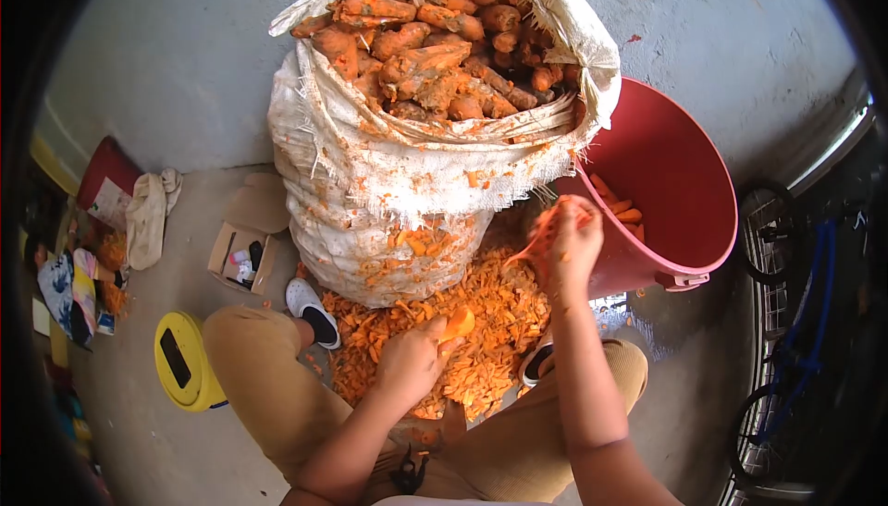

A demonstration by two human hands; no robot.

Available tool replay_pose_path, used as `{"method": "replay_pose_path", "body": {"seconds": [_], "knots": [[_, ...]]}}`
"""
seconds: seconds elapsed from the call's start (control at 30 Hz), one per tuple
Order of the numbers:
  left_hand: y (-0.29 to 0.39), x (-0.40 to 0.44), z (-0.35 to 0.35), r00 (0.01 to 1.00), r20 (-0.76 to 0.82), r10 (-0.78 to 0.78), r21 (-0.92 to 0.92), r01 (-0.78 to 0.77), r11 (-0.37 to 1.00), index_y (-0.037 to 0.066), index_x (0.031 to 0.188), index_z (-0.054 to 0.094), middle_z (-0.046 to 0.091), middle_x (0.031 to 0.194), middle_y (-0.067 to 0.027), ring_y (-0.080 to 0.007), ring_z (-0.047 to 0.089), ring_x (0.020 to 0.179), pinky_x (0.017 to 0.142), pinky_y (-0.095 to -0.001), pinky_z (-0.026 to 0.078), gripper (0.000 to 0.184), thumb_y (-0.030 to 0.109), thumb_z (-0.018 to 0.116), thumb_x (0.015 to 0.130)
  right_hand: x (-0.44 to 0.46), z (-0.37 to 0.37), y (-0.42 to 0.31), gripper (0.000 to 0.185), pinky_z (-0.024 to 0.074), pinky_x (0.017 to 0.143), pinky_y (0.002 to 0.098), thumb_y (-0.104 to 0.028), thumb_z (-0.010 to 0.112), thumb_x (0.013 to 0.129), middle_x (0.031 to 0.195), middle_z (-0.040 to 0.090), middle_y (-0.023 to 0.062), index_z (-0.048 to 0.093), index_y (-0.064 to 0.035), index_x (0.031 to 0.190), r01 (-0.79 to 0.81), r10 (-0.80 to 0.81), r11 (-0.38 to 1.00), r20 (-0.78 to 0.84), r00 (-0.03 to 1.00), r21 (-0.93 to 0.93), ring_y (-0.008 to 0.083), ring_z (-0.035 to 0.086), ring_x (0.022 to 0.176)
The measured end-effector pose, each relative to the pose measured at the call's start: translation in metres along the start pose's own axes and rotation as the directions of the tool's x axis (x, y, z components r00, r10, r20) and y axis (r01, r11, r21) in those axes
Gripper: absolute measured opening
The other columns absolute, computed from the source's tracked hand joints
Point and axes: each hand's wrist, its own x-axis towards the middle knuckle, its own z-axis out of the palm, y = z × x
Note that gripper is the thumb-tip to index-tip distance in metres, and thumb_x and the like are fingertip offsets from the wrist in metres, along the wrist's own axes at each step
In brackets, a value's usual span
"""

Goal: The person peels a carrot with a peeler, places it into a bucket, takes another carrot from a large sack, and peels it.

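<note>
A smooth orange carrot (458, 324) sticks out of my left hand (409, 364), whose fingers are wrapped round it above the heap of peelings. Raised beside the bucket's left rim, my right hand (578, 242) is closed on a blurred red-orange thing (541, 242); its shape is smeared by motion. Under both hands a heap of orange carrot peelings (490, 372) covers the floor between my legs. In front stands a white woven sack (370, 191), its mouth rolled down, full of rough, dirty carrots (421, 67). To its right, a red bucket (680, 168) contains several peeled carrots (624, 210).
On the left are a yellow round lid-like object (190, 367), an open cardboard box (245, 261) with small items, and a pale cloth (153, 215). A blue bicycle (814, 321) stands on the right. Behind the sack rises a grey wall (203, 53).
</note>
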Motion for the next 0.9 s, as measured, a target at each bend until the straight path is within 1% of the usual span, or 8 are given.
{"method": "replay_pose_path", "body": {"seconds": [0.13,0.23,0.3,0.37,0.53,0.7,0.8,0.9], "knots": [[0.011,0.009,-0.007,0.998,-0.067,0.022,-0.274,-0.040,0.961,0.002,0.096,0.049,0.058,0.080,-0.0137,-0.0267,0.057,0.065,0.058,-0.0346,0.045,0.026,0.021,0.054,0.078,-0.019,0.013,0.020,0.014,0.0430,0.042,0.0241,-0.009,0.044,0.085,0.060,0.051,0.0088,0.036,-0.0016,0.093,-0.034,0.025,0.996,0.114,0.993,0.081,0.0141,0.050,0.046],[0.007,0.013,0.007,0.951,-0.256,0.172,-0.405,-0.267,0.874,0.006,0.103,0.045,0.056,0.083,-0.0113,-0.0212,0.057,0.061,0.057,-0.0305,0.045,0.028,0.015,0.054,0.078,-0.025,0.010,0.024,0.018,0.0421,0.040,0.0239,-0.014,0.044,0.085,0.059,0.050,0.0096,0.036,-0.0002,0.094,-0.264,0.233,0.954,0.201,0.951,0.142,0.0155,0.051,0.045],[0.000,0.017,0.012,0.994,-0.007,0.113,-0.772,-0.077,0.630,0.008,0.107,0.042,0.054,0.082,-0.0091,-0.0172,0.055,0.060,0.053,-0.0271,0.045,0.032,0.012,0.055,0.078,-0.025,0.010,0.027,0.019,0.0420,0.040,0.0240,-0.015,0.044,0.085,0.059,0.050,0.0098,0.036,0.0002,0.094,-0.290,0.254,0.947,0.229,0.940,0.141,0.0155,0.050,0.045],[-0.002,0.016,0.011,0.977,0.176,0.122,-0.930,0.125,0.345,0.009,0.108,0.039,0.051,0.080,-0.0069,-0.0143,0.053,0.057,0.048,-0.0240,0.044,0.034,0.013,0.055,0.078,-0.026,0.009,0.030,0.020,0.0418,0.040,0.0239,-0.015,0.045,0.085,0.059,0.051,0.0101,0.036,0.0004,0.095,-0.307,0.271,0.944,0.242,0.932,0.125,0.0154,0.050,0.045],[0.008,0.015,-0.005,0.895,0.387,0.221,-0.862,0.436,-0.258,0.012,0.114,0.033,0.042,0.083,-0.0072,-0.0087,0.042,0.043,0.037,-0.0211,0.039,0.035,0.031,0.041,0.086,-0.023,0.005,0.036,0.016,0.0445,0.044,0.0248,-0.017,0.047,0.084,0.062,0.054,0.0107,0.041,-0.0037,0.090,-0.293,0.247,0.936,0.230,0.941,0.193,0.0169,0.052,0.048],[-0.007,0.025,0.011,0.832,0.469,0.296,-0.702,0.554,-0.447,0.012,0.087,0.041,0.040,0.067,-0.0014,-0.0071,0.038,0.041,0.037,-0.0210,0.035,0.032,0.042,0.029,0.087,-0.026,0.013,0.017,0.014,0.0438,0.042,0.0253,-0.014,0.043,0.086,0.062,0.051,0.0115,0.036,-0.0040,0.094,-0.149,0.113,0.935,0.126,0.986,0.321,0.0169,0.050,0.046],[-0.003,0.029,0.020,0.850,0.508,0.138,-0.724,0.508,-0.466,0.014,0.083,0.045,0.041,0.060,-0.0005,-0.0100,0.043,0.048,0.044,-0.0262,0.036,0.033,0.042,0.030,0.086,-0.038,0.022,0.008,0.014,0.0434,0.043,0.0244,-0.013,0.042,0.086,0.063,0.052,0.0115,0.036,-0.0037,0.094,-0.080,0.012,0.934,0.195,0.981,0.347,0.0159,0.050,0.047],[-0.003,0.032,0.027,0.843,0.534,0.072,-0.741,0.507,-0.441,0.016,0.077,0.048,0.041,0.052,0.0007,-0.0123,0.045,0.054,0.050,-0.0293,0.035,0.033,0.044,0.033,0.085,-0.048,0.020,0.011,0.014,0.0414,0.044,0.0206,-0.015,0.044,0.086,0.068,0.052,0.0087,0.038,-0.0047,0.094,-0.013,-0.044,0.986,0.326,0.944,0.169,0.0094,0.050,0.052]]}}
